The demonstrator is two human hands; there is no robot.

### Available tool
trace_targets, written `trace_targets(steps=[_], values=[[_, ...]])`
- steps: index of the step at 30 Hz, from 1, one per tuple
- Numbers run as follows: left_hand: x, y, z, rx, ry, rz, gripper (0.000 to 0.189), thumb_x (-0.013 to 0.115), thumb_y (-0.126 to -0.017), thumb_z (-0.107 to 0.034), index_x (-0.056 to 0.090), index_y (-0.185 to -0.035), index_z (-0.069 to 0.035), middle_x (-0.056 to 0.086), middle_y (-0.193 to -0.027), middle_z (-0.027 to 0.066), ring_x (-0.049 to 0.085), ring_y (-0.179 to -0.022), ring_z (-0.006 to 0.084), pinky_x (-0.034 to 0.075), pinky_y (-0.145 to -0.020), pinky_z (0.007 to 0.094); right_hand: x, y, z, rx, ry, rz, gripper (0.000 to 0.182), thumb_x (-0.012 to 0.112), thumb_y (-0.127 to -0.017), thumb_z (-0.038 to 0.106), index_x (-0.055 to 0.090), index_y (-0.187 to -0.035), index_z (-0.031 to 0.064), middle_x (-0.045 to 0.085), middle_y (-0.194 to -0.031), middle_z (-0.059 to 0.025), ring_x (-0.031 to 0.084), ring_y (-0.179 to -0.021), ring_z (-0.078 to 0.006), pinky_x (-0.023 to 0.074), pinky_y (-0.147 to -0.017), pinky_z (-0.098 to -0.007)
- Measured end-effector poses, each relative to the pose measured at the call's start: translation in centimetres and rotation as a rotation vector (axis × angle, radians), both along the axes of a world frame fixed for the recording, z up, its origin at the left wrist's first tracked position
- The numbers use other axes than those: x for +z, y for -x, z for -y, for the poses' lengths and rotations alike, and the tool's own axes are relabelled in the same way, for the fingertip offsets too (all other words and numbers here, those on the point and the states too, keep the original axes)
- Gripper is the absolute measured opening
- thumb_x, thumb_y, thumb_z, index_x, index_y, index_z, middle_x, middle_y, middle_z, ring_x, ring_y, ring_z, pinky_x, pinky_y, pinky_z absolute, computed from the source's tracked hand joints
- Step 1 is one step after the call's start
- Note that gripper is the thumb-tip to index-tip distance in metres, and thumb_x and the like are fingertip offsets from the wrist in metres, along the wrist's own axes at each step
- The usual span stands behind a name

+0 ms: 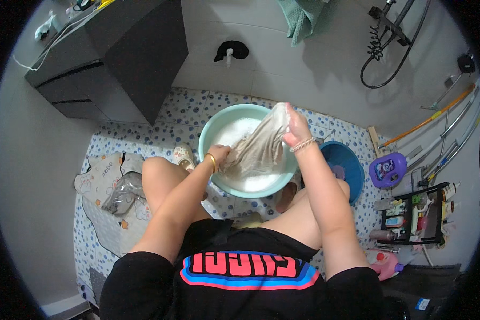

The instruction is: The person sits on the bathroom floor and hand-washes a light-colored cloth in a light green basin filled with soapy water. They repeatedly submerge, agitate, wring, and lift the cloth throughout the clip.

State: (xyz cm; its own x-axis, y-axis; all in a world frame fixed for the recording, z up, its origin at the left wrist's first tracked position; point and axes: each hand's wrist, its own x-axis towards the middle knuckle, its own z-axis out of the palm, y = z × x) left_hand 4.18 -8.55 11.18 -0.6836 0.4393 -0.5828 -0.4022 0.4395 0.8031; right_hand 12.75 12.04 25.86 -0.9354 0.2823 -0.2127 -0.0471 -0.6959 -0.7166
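A wet beige cloth [260,146] is stretched between my two hands over a pale green plastic basin [208,132]. White soapy foam [234,130] covers the water in the basin, and the cloth's lower part hangs down to it. My right hand [296,126], wearing a braided bracelet, grips the cloth's upper end above the basin's right side. Lower down, at the basin's left side, my left hand [220,155] with a gold bangle pinches the other end. The cloth hides some of my right fingers.
Right of the basin stands a blue bucket [354,168], near a purple detergent bottle [388,170] and a black rack [412,212] of bottles. A dark cabinet [140,60] stands at the upper left. Printed mats [112,228] lie on the dotted tile floor at left.
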Motion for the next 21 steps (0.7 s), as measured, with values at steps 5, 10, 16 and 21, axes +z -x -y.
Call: trace_targets(steps=[5, 10, 16, 21], values=[[2.9, -2.7, -2.6, -0.167, -0.155, -0.829, 0.033, 0.06, -0.066, -0.017, 0.053, -0.097, -0.005, 0.054, -0.098, 0.0127, 0.054, -0.084, 0.025, 0.043, -0.077, 0.0312, 5.1, 0.5, 0.8, 0.141, -0.124, -0.04, 0.021, 0.043, -0.085, 0.018, 0.049, -0.09, -0.0008, 0.055, -0.083, -0.0094, 0.055, -0.074, -0.019, 0.0467, -0.067, -0.0334], [3.3, -3.1, -4.3, -0.391, -0.193, -0.825, 0.021, 0.054, -0.074, -0.015, 0.054, -0.092, -0.004, 0.058, -0.086, 0.0106, 0.056, -0.079, 0.0211, 0.042, -0.078, 0.0297, 7.6, 1.1, 1.6, 0.18, -0.17, -0.022, 0.018, 0.045, -0.084, 0.017, 0.05, -0.088, 0.0004, 0.056, -0.081, -0.0085, 0.056, -0.07, -0.0182, 0.0476, -0.064, -0.0319], [4.2, -2.6, -4.9, 0.008, -0.511, -0.679, 0.016, 0.044, -0.082, -0.019, 0.046, -0.079, -0.003, 0.05, -0.066, 0.0076, 0.045, -0.058, 0.0175, 0.039, -0.059, 0.0275, 6.6, 0.7, -0.7, 0.146, -0.12, 0.075, 0.022, 0.049, -0.082, 0.021, 0.05, -0.086, -0.0009, 0.057, -0.082, -0.0101, 0.057, -0.073, -0.0195, 0.0481, -0.067, -0.0333], [8.0, -1.6, -4.1, 0.091, -0.643, -0.429, 0.018, 0.038, -0.087, -0.022, 0.043, -0.081, -0.006, 0.037, -0.065, -0.0019, 0.034, -0.061, 0.0056, 0.032, -0.055, 0.0201, -0.4, -0.5, -3.2, 0.103, -0.493, 0.085, 0.035, 0.059, -0.075, 0.026, 0.051, -0.097, 0.0004, 0.057, -0.085, -0.0098, 0.055, -0.084, -0.0207, 0.0444, -0.075, -0.0309]])
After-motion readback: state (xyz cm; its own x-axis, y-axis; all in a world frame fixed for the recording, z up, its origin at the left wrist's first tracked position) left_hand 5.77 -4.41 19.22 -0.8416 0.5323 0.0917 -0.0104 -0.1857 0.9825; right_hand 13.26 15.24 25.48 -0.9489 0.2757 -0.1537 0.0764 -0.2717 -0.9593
